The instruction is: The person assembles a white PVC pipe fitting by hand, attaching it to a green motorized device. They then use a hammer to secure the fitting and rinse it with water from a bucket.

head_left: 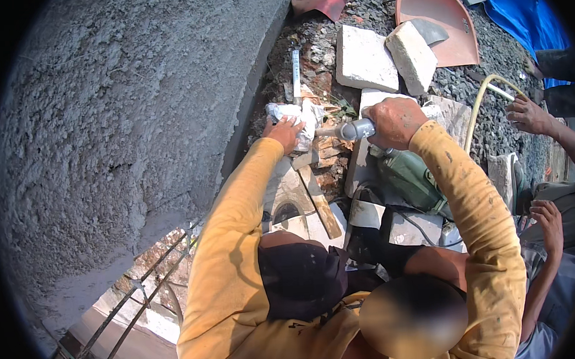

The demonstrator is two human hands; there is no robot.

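Note:
My left hand (285, 133) is closed on a crumpled white wrapping (309, 121), cloth or plastic, bunched around a pipe joint close to the concrete wall. A pale pipe (296, 75) rises from the far side of this bundle. On its right side a short pipe runs out to a grey pipe elbow (356, 130). My right hand (396, 122) grips the elbow's right end, with its fingers curled round it. What the wrapping covers is hidden.
A rough concrete wall (127, 103) fills the left. White blocks (366, 58), a pinkish pan (434, 3) and gravel lie beyond my hands. A green machine (407, 176) stands by my right forearm. Another person's hand (529, 115) is near a cream hose (475, 108). Bare rebar (137, 298) sticks out lower left.

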